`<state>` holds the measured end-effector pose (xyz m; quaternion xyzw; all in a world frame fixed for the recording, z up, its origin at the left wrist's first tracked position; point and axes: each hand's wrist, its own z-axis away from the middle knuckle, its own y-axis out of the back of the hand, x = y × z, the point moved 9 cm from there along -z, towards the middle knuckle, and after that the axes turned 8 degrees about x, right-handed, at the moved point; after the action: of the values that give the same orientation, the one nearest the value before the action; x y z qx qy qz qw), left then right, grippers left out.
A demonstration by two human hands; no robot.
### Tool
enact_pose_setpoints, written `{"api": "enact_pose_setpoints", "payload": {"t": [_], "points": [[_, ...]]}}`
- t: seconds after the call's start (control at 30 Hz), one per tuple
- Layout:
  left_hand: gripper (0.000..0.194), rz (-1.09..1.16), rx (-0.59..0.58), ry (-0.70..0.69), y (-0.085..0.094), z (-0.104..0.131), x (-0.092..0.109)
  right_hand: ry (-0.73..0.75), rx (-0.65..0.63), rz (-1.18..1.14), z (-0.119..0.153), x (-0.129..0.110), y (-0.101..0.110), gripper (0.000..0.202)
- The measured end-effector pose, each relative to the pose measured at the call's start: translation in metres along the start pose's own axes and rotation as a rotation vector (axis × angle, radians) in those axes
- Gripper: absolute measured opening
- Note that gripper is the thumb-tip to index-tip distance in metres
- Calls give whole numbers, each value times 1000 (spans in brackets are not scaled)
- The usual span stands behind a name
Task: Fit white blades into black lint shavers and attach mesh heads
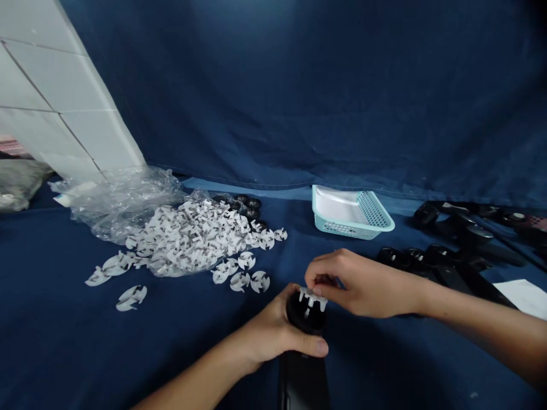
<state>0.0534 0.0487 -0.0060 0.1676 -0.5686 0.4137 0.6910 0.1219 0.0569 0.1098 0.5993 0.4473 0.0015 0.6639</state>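
Observation:
My left hand (273, 333) is wrapped round the upper end of a long black device (304, 378), whose round dark top faces up toward me. Over that top, my right hand (342, 282) pinches a white plastic disc (313, 297) with small prongs along its edge. The prongs point down at the round top; whether they touch it I cannot tell. To the left lies a heap of similar white plastic discs (188, 236), spilling from a clear bag, with several loose ones nearer to me.
A light blue basket (350, 230) with white lining stands at the back. Round black parts (252, 203) sit behind the heap. Crumpled clear plastic (123, 199) lies at the left. More black devices (444, 256) and a white sheet (523, 296) are at the right. Blue cloth (342, 85) hangs behind.

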Motion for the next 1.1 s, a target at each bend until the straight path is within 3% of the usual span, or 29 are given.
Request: {"api": "enact_pose_setpoints", "payload": {"t": [0.33, 0.73, 0.93, 1.1], "points": [[63, 25, -36, -16, -2, 3, 4, 87, -21, -74, 1, -12, 0, 17], [60, 101, -69, 100, -5, 8, 2, 291, 10, -64, 4, -24, 1, 21], [42, 203, -216, 159, -19, 13, 0, 341, -49, -42, 5, -25, -6, 21], [46, 194, -213, 181, -20, 14, -2, 393, -99, -67, 6, -29, -9, 23]]}}
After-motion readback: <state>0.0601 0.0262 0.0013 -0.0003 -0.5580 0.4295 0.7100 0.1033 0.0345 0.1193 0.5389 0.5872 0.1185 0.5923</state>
